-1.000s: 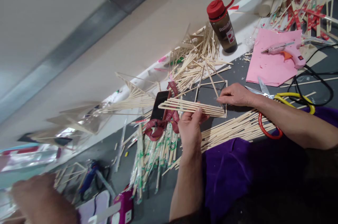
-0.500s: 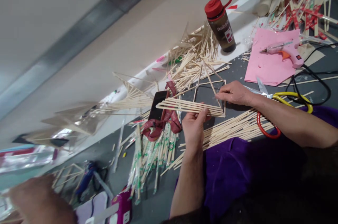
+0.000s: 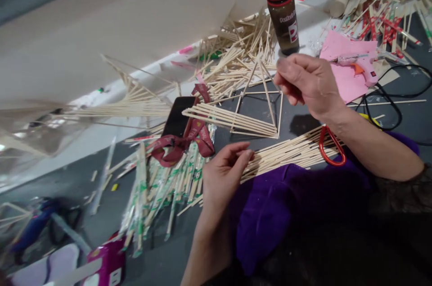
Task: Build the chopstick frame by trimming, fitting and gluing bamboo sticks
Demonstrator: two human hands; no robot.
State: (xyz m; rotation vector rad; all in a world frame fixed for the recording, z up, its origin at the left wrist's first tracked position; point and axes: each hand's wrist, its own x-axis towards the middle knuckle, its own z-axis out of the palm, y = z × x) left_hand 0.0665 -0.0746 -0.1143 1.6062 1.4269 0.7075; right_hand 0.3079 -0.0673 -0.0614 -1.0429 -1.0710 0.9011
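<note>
A triangular frame of glued wooden sticks (image 3: 236, 119) lies flat on the dark table (image 3: 297, 106), with neither hand on it. My left hand (image 3: 224, 173) is low in front of it. Its thumb and fingers are pinched together at the near ends of a row of loose sticks (image 3: 290, 151); whether a stick is between them I cannot make out. My right hand (image 3: 308, 81) hovers above the frame's right corner with its fingers curled in, and nothing shows in it. A purple cloth (image 3: 270, 205) covers my lap.
A brown bottle with a red cap (image 3: 283, 11) stands behind a heap of sticks (image 3: 236, 52). A pink glue gun (image 3: 361, 68) lies on pink paper (image 3: 334, 47), cable trailing. Red-handled scissors (image 3: 332, 146), a phone (image 3: 177, 117), a red lanyard (image 3: 182, 142) and wrapped chopsticks (image 3: 162, 182) surround the frame.
Both hands let go of the stick frame, which now lies on the table. My right hand rose above it; my left hand drew back to the loose sticks. The view swung left.
</note>
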